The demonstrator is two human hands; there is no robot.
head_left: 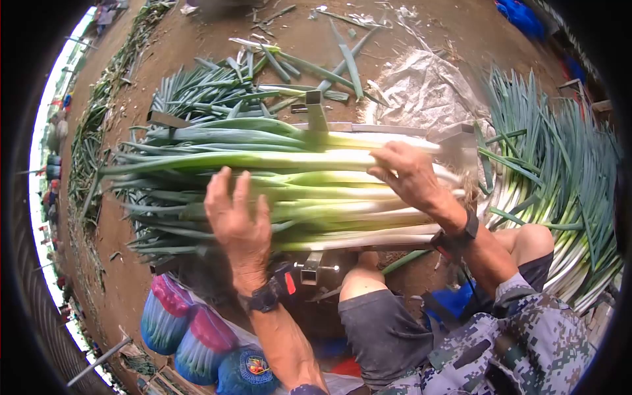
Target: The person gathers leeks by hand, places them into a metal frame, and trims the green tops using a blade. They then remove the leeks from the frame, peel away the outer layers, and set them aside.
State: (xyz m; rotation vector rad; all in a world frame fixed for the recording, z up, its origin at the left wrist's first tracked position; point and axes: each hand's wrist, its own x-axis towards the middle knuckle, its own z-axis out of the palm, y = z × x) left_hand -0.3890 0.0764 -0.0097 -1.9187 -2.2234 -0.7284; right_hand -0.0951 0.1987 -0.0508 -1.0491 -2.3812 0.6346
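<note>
A thick layer of long green onions [316, 193] lies across a metal frame [316, 110], green leaves to the left and white stems to the right. My right hand [411, 176] is closed, its thumb and fingers gripping the white stem of one green onion on top of the layer. Over the leafy half, my left hand [240, 227] is spread with fingers apart, at the leaves; blur hides how firmly it touches them. Both wrists wear dark bands. The root ends at the right are partly hidden behind the frame's upright.
A large heap of green onions [559, 178] stands at the right. Cut leaves [204, 92] lie behind the frame, beside a crumpled whitish sack [428, 89]. Wrapped blue and pink bundles [207, 336] sit at lower left. My knees are close to the frame's near side.
</note>
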